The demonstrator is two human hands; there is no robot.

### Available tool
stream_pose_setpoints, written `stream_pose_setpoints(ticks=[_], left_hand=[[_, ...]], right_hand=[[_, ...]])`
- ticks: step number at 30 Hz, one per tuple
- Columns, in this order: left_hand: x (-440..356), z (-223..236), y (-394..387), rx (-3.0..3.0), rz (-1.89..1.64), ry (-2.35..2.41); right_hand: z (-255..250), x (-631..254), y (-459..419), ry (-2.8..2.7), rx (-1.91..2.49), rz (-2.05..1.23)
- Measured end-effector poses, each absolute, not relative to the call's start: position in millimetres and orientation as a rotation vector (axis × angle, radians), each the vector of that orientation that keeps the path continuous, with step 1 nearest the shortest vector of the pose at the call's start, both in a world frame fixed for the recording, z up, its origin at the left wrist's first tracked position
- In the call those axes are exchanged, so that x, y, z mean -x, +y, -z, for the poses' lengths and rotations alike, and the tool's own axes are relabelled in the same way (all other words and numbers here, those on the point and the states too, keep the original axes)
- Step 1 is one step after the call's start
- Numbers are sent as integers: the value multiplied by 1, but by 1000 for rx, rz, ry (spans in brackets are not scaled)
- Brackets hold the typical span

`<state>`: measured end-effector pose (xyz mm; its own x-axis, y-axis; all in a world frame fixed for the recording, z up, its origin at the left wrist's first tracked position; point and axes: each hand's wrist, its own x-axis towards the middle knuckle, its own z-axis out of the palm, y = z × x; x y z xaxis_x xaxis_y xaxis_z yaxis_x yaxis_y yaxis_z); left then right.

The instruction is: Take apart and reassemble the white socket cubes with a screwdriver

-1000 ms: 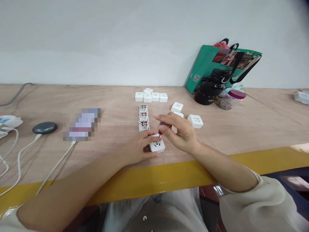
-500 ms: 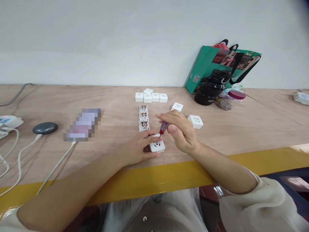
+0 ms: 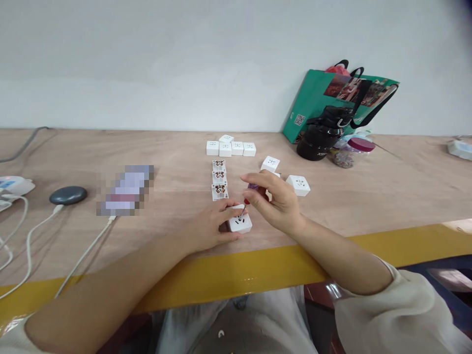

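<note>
Fingers of the right hand (image 3: 282, 205) are clamped round the screwdriver (image 3: 247, 201), whose long axis is slanted down and leftward to the socket's (image 3: 241, 227) middle. From these fingers, the socket is set lower, to the left and nearer the counter's (image 3: 177, 162) front edge. By the left hand (image 3: 211, 226), the nearer one, it is gripped between thumb and fingers, face up.

You're in what looks like a workshop, white sockets (image 3: 237, 148) lined up on a wooden bench (image 3: 177, 162), open socket parts (image 3: 219, 177) in a row, yellow tape (image 3: 228, 273) along the edge, screwdriver (image 3: 247, 201) in your right hand (image 3: 276, 201)!
</note>
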<state>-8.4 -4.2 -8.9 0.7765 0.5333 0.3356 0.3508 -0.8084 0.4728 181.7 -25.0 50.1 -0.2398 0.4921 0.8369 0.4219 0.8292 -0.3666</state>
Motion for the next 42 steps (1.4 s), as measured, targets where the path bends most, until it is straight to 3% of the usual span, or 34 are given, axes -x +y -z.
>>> stream_pose_setpoints(ticks=[19, 36, 42], left_hand=[[9, 8, -4, -2624, -659, 649], [12, 13, -5, -2814, -597, 624], [13, 14, -4, -2819, -654, 580]], right_hand=[[-47, -181, -27, -1795, 751, -235], [-46, -179, -29, -1878, 759, -20], [-43, -182, -27, -1901, 789, -143]])
